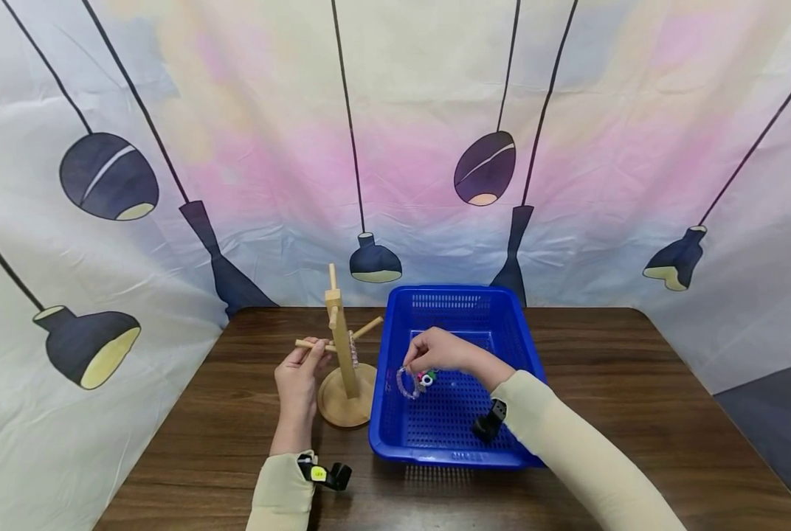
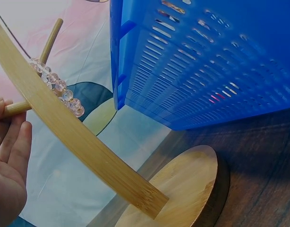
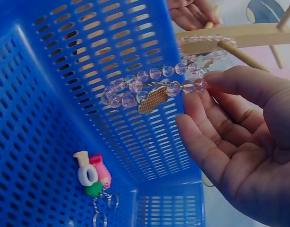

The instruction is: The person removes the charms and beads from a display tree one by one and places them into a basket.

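My right hand (image 1: 440, 349) pinches a bracelet of clear pinkish beads (image 3: 155, 73) between thumb and fingertips, over the left part of a blue basket (image 1: 458, 459). A flat gold-coloured charm (image 3: 152, 100) dangles from this bracelet. To the left of the basket stands a wooden rack (image 1: 344, 354) with a round base (image 2: 185, 177) and several pegs. My left hand (image 1: 297, 383) holds one of its lower pegs (image 2: 16, 109) with thumb and fingers. Other beaded bracelets (image 2: 55, 80) hang on the peg pointing toward the basket.
On the basket floor lie keychains with pink, white and green charms (image 3: 89, 175) and metal rings. The brown wooden table (image 1: 608, 398) carries both rack and basket. Behind it hangs a cloth (image 1: 269, 184) printed with lamps.
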Tool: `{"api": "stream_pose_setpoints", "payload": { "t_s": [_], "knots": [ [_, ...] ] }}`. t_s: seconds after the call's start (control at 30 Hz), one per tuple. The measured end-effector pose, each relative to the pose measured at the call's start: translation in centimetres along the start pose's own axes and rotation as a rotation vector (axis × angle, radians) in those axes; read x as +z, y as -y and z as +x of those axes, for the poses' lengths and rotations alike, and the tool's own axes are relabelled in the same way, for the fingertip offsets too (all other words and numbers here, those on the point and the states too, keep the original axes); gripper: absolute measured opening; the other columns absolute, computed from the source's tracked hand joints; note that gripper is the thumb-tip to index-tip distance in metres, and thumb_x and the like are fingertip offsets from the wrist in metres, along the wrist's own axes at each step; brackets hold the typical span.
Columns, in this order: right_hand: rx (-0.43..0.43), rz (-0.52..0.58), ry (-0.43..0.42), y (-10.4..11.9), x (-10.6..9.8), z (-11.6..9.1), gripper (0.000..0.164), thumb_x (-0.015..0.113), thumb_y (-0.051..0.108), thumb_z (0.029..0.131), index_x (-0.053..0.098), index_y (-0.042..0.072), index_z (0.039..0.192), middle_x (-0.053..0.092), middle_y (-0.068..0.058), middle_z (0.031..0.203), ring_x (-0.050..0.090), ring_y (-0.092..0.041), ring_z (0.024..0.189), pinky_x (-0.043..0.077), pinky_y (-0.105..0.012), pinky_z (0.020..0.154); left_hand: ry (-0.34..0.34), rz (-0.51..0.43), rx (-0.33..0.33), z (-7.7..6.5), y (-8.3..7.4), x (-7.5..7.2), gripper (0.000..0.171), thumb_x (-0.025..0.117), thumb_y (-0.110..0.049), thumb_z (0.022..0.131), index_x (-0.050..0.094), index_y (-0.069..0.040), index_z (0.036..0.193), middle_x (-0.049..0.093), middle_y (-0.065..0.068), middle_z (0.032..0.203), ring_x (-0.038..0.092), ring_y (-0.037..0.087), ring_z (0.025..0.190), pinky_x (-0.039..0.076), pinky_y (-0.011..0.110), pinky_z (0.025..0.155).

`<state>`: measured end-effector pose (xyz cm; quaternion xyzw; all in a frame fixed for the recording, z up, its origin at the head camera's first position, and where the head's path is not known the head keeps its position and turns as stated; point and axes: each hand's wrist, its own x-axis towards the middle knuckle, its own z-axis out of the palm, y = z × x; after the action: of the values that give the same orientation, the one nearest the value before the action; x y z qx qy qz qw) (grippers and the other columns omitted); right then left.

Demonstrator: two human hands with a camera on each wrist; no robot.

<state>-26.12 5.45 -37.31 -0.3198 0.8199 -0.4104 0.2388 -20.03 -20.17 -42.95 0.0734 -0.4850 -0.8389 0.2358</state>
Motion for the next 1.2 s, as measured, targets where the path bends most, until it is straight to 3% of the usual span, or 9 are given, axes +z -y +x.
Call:
{"api": "stream_pose_setpoints", "payload": {
  "t_s": [0.13,0.2,0.37,0.6,1.2],
  "knots": [
    [0.032,0.011,0.016,-0.5,0.3,0.1,0.015,0.065,0.003,0.093,0.076,-0.004,0.102,0.079,-0.015,0.095,0.071,-0.016,0.079,0.065,-0.045,0.085,-0.004,0.021,-0.006,0.0,0.0,0.0,0.025,0.066,0.003,0.096,0.074,-0.015,0.081,0.077,-0.007,0.077,0.075,0.002,0.075,0.063,0.014,0.07],
    [0.044,0.009,0.023,-0.8,0.5,0.2,0.014,0.065,0.002,0.093,0.076,-0.003,0.1,0.079,-0.014,0.094,0.068,-0.007,0.077,0.065,-0.047,0.086,-0.005,0.02,-0.009,0.0,0.0,0.0,0.025,0.066,0.003,0.096,0.074,-0.015,0.081,0.077,-0.007,0.077,0.075,0.002,0.075,0.063,0.014,0.07],
    [0.071,-0.002,0.04,-1.3,0.9,0.5,0.014,0.066,0.001,0.091,0.077,-0.003,0.098,0.079,-0.01,0.091,0.067,-0.006,0.077,0.065,-0.043,0.084,-0.004,0.004,-0.01,0.0,0.0,0.1,0.026,0.065,0.004,0.097,0.073,-0.015,0.08,0.077,-0.007,0.077,0.075,0.003,0.076,0.063,0.014,0.07],
    [0.125,0.006,0.046,-1.4,1.1,0.6,0.013,0.065,-0.001,0.091,0.077,-0.001,0.096,0.078,-0.01,0.093,0.069,-0.008,0.081,0.066,-0.033,0.082,-0.022,0.031,-0.001,0.1,0.0,-0.1,0.027,0.065,0.004,0.097,0.073,-0.015,0.081,0.077,-0.008,0.076,0.075,0.002,0.075,0.062,0.014,0.068],
    [0.244,0.011,0.01,-3.9,0.4,1.5,0.012,0.069,0.001,0.094,0.078,-0.002,0.102,0.079,-0.015,0.104,0.073,-0.013,0.086,0.066,-0.034,0.088,-0.015,0.022,0.008,0.0,0.1,0.2,0.025,0.064,0.006,0.097,0.074,-0.012,0.082,0.077,-0.008,0.076,0.075,0.002,0.075,0.063,0.015,0.069]
  ]
}}
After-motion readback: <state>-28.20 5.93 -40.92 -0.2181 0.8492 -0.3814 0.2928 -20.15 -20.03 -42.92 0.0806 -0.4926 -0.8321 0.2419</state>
